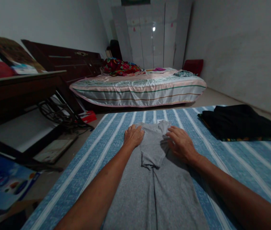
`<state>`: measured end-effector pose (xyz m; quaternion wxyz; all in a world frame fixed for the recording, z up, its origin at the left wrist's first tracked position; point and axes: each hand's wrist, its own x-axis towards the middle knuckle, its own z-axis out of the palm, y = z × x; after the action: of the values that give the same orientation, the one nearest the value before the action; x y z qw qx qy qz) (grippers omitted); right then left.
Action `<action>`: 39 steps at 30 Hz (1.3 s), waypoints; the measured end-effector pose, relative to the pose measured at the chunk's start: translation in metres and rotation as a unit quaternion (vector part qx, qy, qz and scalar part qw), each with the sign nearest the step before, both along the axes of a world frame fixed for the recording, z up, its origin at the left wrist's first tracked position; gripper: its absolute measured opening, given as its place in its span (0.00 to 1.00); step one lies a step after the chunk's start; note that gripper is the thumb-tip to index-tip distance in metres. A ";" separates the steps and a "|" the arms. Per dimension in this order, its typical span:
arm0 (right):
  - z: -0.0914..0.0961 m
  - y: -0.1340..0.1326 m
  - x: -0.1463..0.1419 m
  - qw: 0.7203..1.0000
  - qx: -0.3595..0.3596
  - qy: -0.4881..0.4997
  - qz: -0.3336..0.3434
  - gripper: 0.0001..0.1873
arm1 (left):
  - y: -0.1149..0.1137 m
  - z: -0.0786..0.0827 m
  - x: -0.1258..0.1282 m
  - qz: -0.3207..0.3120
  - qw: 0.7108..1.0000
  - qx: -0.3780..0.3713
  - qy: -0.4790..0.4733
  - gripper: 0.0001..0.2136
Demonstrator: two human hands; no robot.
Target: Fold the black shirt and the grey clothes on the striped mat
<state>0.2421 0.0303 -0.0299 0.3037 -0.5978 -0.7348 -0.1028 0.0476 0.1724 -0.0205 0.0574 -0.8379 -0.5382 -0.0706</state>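
A grey short-sleeved shirt (135, 191) lies lengthwise on a blue-and-white striped sheet, its sides folded in so that their edges run along a middle line. One sleeve (152, 156) lies folded back over the upper part. My left hand (133, 135) rests on the shirt's upper left edge, fingers laid forward on the cloth. On the opposite side, my right hand (182, 143) is at the upper right edge with its fingers apart and slightly blurred. Whether its fingertips touch the cloth I cannot tell.
Folded black cloth (243, 121) lies to the right on the striped sheet (97, 150). A dark table with an iron wheel frame (56, 111) stands at left, near a blue box (3, 182). Beyond are another bed (137, 92) and a white wardrobe (147, 38).
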 end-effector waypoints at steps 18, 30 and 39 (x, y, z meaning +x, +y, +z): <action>0.010 -0.021 -0.034 0.986 -0.137 -0.019 0.089 0.41 | 0.006 0.002 -0.001 0.010 1.000 -0.022 0.002 0.20; 0.009 -0.026 -0.045 0.964 -0.224 -0.031 0.139 0.46 | 0.011 0.009 -0.004 -0.021 0.999 -0.035 -0.005 0.18; 0.004 -0.026 -0.044 0.967 -0.212 -0.024 0.142 0.45 | -0.021 0.044 -0.033 -0.123 0.992 -0.030 -0.030 0.16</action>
<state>0.1976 0.0046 -0.0257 0.1637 -0.5352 -0.8243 0.0852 0.0144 0.1509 0.0232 0.0071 -0.8965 -0.4345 -0.0862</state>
